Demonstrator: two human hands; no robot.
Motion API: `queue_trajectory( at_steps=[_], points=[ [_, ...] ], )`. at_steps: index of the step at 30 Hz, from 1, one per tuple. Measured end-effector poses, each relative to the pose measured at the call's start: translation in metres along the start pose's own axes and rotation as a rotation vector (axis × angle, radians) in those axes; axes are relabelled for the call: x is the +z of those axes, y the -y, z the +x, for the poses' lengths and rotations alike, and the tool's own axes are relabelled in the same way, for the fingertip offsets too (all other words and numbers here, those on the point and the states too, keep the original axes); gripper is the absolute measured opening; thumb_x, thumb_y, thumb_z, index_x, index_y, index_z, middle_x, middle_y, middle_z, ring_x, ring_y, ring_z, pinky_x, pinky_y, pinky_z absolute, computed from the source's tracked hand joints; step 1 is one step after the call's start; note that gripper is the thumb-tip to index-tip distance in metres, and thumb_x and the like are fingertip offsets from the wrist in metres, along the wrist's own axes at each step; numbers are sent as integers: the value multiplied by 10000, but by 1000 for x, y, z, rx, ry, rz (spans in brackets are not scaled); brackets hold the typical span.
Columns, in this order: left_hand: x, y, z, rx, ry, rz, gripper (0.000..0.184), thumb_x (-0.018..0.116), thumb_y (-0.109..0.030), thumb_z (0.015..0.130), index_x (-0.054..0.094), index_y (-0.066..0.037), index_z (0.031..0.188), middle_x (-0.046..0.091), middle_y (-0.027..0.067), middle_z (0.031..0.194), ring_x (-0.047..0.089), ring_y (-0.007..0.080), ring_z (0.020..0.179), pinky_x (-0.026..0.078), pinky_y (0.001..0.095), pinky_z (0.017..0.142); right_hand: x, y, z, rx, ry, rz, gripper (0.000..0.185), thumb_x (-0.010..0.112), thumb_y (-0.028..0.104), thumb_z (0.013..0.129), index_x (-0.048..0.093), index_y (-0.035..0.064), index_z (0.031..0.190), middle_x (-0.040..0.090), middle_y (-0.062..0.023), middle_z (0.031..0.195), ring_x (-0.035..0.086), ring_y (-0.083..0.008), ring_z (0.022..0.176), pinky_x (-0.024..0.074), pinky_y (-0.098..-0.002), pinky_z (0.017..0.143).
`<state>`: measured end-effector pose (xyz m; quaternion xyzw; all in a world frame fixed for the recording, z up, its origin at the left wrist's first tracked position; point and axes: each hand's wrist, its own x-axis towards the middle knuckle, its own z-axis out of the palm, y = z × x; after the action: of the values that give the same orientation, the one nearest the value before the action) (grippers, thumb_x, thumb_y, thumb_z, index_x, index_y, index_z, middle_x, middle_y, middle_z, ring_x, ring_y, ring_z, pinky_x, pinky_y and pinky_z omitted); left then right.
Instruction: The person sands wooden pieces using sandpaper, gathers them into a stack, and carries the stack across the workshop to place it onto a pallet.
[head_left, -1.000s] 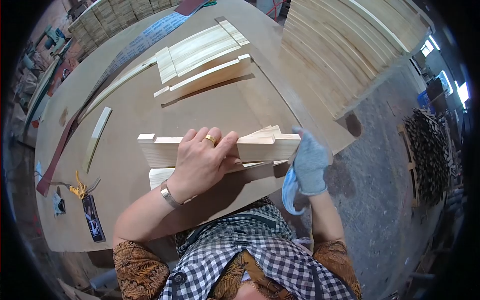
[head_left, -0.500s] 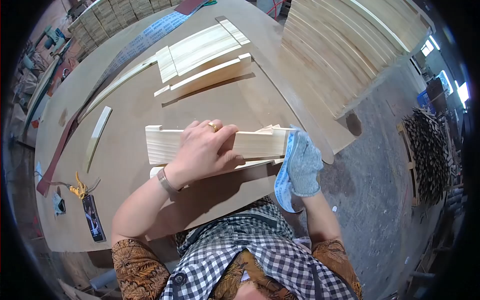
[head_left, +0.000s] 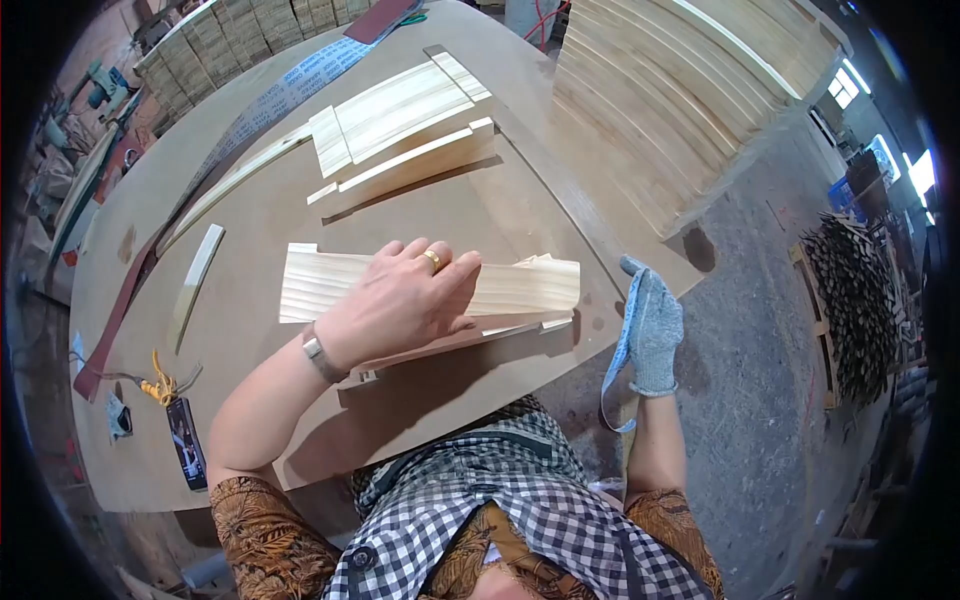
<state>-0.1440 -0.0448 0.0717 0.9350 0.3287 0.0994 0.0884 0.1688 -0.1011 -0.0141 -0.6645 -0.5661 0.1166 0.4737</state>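
My bare left hand point(head_left: 400, 300), with a ring and a wristwatch, grips a pale wooden board point(head_left: 530, 288) across its middle. Its fingers reach over the far edge and the thumb lies on the near side. The board is tilted above other wooden pieces point(head_left: 556, 322), mostly hidden beneath it. Off the board's right end, my right hand point(head_left: 655, 330) wears a grey-blue knit glove and is closed on a strip of sandpaper point(head_left: 614, 380) with a printed pale-blue backing. The strip hangs down from the glove, apart from the board.
Notched wooden pieces point(head_left: 400, 110) lie farther back on the brown table point(head_left: 250, 390). A long abrasive belt point(head_left: 265, 118) curves along the left, near a narrow wooden strip point(head_left: 200, 285) and a phone point(head_left: 186, 445). Tall stacked panels point(head_left: 670, 110) stand back right.
My right hand has moved right with the sandpaper, away from the board's end, which now shows. My left hand and the board have tilted and shifted slightly left.
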Motion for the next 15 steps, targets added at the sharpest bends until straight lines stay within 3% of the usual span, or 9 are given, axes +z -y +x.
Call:
queue_trajectory(
  at_steps=[1,5,8,9,10,12,15],
  points=[
    [-5,-2,-1,20,19,33,606,655,-428,874,505,-71,1340,598,158,1082,584,323,1009,451,427,901,-6,5,0,27,11,-7,457,332,345,1054,659,60,1200,709,-104,996,629,-192,751,501,-347,701],
    [-25,3,3,148,195,-414,531,521,-431,975,535,5,1276,626,214,990,618,365,881,498,398,822,-13,23,-2,51,27,28,466,328,341,1052,669,46,1170,702,-149,1054,644,-202,802,506,-333,748],
    [-23,12,14,-27,426,-669,560,491,-472,983,574,4,1266,652,212,944,627,353,855,505,382,820,-8,37,-5,22,114,202,348,484,252,1025,665,-18,1148,702,-100,1082,622,-126,956,491,-271,844],
    [-30,16,21,-90,514,-736,551,468,-479,997,603,-8,1250,674,170,866,638,274,812,513,337,799,-5,35,-4,-27,137,176,312,500,214,1017,672,-20,1132,701,-93,1089,630,-129,907,500,-272,819],
    [-24,22,23,-213,573,-904,563,449,-491,1004,626,8,1195,681,110,868,629,177,802,517,307,764,-2,38,-2,-30,147,185,346,458,242,1025,671,-9,1131,698,-114,1088,643,-187,926,499,-302,833],
    [-24,33,36,-315,724,-1017,563,443,-494,1007,634,26,1111,672,89,894,627,134,807,526,289,746,6,44,5,-43,168,205,419,374,299,1040,669,14,1128,692,-156,1085,669,-303,962,496,-361,860],
    [-21,40,53,-413,814,-1224,551,459,-496,1000,623,29,1039,664,97,873,640,146,752,542,302,720,17,47,33,-139,225,125,404,404,300,1030,672,14,1126,695,-160,1069,666,-306,948,492,-350,857]
  ],
)
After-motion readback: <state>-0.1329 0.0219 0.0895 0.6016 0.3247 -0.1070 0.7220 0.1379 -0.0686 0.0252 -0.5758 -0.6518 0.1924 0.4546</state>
